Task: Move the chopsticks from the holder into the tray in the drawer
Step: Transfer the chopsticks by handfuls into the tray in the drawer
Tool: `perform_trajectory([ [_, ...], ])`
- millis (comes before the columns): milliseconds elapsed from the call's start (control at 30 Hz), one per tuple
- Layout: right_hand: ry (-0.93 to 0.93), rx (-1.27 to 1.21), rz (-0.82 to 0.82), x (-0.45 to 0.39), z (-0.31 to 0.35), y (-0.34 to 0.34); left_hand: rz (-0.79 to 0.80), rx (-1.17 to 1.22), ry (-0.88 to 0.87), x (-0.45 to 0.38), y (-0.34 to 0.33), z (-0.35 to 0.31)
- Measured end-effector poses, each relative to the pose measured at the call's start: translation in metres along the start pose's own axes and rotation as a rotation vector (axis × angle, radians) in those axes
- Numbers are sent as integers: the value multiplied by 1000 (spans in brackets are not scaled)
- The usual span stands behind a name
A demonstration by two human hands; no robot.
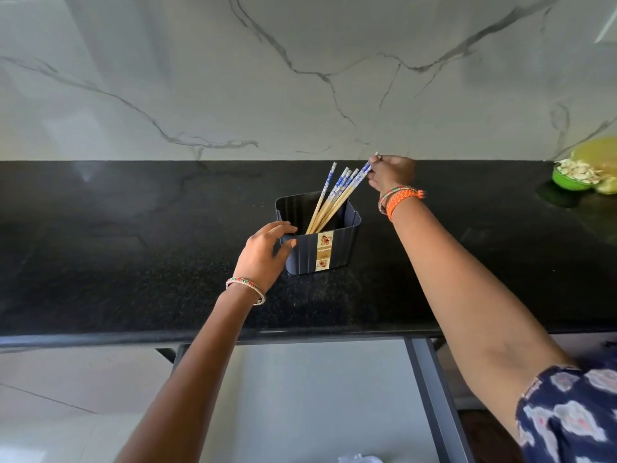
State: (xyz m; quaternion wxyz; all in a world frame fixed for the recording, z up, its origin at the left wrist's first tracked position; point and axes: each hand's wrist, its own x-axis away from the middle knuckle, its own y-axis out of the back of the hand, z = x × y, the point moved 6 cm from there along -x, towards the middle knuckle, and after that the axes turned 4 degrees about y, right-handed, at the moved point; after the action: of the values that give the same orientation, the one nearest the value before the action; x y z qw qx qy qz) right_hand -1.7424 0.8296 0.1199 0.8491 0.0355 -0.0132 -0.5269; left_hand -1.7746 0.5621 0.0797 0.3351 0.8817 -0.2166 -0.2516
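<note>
Head view: your left hand (267, 248) steadies the holder (319, 235), fingers relaxed; your right hand (389, 173) pinches the chopsticks (337, 192) by their tops. Lift straight up, keeping them bunched.

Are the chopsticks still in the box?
Yes. The blue-patterned wooden chopsticks lean inside the dark ribbed plastic holder; the right hand pinches one top.

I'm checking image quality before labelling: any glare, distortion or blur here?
Head view: wide-angle lens bows the counter edge; soft window glare on its left; chopsticks and holder sharp enough; green bowl at the right edge smeared; sleeve slightly soft.
</note>
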Motion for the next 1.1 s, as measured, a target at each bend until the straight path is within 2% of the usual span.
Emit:
perform_trajectory([
  [200,41,-190,-129,20,54,69,-35,14,-19,17,18,-25],
  [367,-79,-531,-195,77,52,124,-84,93,-18,53,32,-41],
  [467,-203,-637,-173,124,14,140,-139,210,98,86,34,-29],
  [567,-360,-709,-151,185,-67,151,-164,274,285,146,20,2],
  [667,-582,-705,-66,258,-159,152,-116,270,489,225,-1,45],
  [767,-830,-623,-101,325,-225,160,-50,217,688,298,-15,85],
  [900,-990,-468,-102,377,-265,170,85,162,922,365,-32,122],
  [1100,-996,-357,-175,397,-282,171,267,248,1074,394,-56,135],
])
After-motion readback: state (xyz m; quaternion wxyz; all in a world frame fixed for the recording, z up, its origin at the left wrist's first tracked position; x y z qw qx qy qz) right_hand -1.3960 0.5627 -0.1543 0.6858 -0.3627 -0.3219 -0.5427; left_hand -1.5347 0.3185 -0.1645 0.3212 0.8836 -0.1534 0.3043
